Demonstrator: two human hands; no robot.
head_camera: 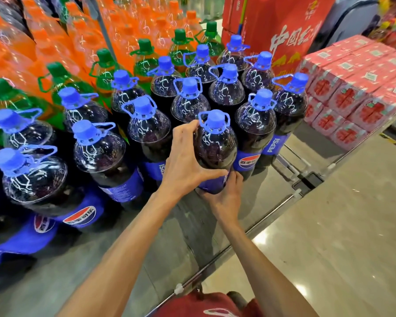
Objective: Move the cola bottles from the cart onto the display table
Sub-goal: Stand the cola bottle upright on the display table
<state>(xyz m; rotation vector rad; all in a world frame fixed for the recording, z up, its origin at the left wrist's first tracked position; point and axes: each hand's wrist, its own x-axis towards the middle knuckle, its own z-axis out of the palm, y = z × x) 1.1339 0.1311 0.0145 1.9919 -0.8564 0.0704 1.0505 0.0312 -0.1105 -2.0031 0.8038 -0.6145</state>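
A large cola bottle (pixel 216 147) with a blue cap and blue label stands upright at the front of the grey display table (pixel 105 259). My left hand (pixel 184 163) wraps its left side at shoulder height. My right hand (pixel 226 197) cups its base from the front right. Several more cola bottles (pixel 146 129) with blue caps and carry handles stand in rows behind and to both sides of it. The cart is not in view.
Green-capped bottles (pixel 144 60) and orange soda bottles (pixel 85 35) fill the table's back. Red cartons (pixel 274 30) stand behind, and pink strawberry-print packs (pixel 357 88) are stacked at right. The table's metal edge rail (pixel 256 227) runs diagonally; tiled floor (pixel 341 225) lies beyond it.
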